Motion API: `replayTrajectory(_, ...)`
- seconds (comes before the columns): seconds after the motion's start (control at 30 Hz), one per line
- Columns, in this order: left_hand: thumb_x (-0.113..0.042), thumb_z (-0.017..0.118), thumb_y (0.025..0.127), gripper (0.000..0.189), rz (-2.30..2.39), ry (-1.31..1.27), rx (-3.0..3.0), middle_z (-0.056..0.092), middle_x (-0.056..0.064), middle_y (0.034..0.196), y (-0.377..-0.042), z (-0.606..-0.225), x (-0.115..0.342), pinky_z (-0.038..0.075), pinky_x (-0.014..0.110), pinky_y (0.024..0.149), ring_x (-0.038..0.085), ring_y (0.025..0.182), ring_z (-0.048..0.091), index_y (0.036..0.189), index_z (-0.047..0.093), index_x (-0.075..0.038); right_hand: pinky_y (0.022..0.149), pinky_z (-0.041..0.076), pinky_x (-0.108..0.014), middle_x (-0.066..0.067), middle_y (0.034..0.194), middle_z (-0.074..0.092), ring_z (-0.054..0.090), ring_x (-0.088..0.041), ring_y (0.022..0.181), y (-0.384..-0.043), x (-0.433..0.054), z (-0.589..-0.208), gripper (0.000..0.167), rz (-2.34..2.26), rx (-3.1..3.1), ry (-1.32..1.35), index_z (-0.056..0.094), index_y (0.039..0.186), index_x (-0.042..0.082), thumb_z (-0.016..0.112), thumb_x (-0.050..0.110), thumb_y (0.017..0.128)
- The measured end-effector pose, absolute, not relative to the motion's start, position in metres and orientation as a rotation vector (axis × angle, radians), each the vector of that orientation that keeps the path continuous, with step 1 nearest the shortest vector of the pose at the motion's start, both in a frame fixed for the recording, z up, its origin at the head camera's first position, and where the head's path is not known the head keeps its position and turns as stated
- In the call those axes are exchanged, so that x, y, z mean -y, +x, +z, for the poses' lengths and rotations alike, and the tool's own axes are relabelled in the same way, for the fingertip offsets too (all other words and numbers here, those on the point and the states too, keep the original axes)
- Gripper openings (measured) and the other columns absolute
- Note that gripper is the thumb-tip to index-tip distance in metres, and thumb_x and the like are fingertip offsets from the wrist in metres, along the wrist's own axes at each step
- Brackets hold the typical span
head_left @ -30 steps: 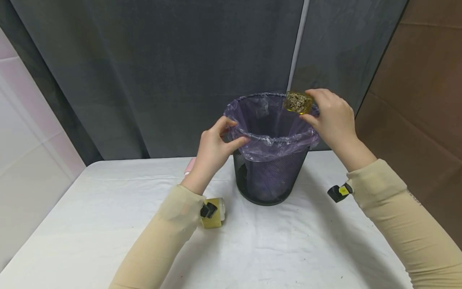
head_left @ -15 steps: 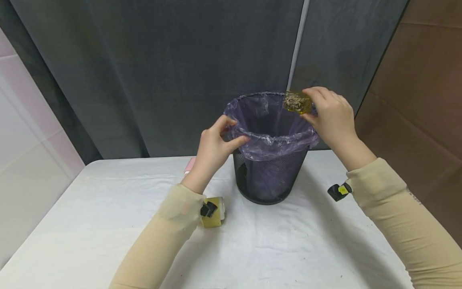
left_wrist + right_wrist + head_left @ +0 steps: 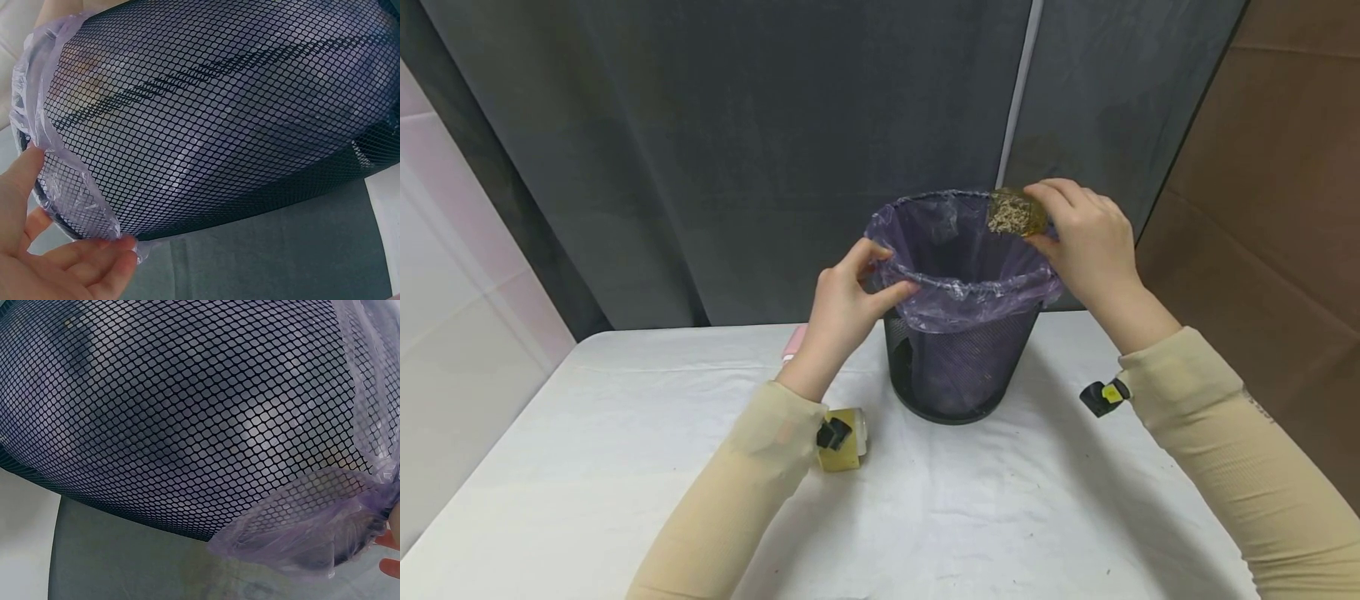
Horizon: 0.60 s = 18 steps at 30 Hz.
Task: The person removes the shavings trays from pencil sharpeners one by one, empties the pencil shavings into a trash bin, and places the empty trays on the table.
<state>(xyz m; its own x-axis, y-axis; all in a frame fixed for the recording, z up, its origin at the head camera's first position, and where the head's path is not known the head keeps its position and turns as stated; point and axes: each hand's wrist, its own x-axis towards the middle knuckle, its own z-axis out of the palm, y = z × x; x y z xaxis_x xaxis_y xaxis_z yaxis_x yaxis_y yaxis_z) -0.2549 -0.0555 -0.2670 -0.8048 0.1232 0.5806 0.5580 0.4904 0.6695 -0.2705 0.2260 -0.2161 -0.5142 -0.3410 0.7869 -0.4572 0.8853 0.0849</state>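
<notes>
A black mesh trash can [image 3: 973,371] stands on the table, lined with a translucent purple bag [image 3: 958,307] folded over its rim. At the rim's left side my left hand [image 3: 846,304] grips bag and edge between thumb and fingers; the left wrist view shows this hand [image 3: 69,256] against the mesh. Over the right part of the opening, my right hand [image 3: 1088,237] pinches a small yellow-tinted clear container [image 3: 1036,215]. It is tipped to the left, with pale grainy bits [image 3: 1009,215] gathered at its lower left end. Only some right fingers [image 3: 390,567] show in the right wrist view.
On the white-covered table [image 3: 970,517] a yellow box-like item [image 3: 842,450] with a pale side lies below the left wrist. A pink item [image 3: 795,342] sits partly behind that wrist. A grey curtain [image 3: 812,150] hangs behind the can; a brown panel [image 3: 1270,208] borders the right.
My right hand has edged slightly up and left, tipping the small container further. The grainy bits inside have shifted towards its lower left end. My left hand stays at the rim.
</notes>
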Motion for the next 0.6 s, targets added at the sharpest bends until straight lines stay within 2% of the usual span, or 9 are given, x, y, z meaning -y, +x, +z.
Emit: replayTrajectory(0.6,-0.026,0.081,0.077,0.039,-1.27,-0.568,2.271,0.068,0.002,0.106,-0.2547,-0.2679,0.0539,0.048,0.037,0.085,0.017,0.101,0.06,0.107,0.06,-0.013,0.084,0.047,-0.05,-0.012,0.125,0.058,0.06,-0.036,0.103,-0.2675,-0.2258,-0.2156,0.058,0.162,2.161,0.6,0.06,0.125,0.008,0.082,-0.003,0.072)
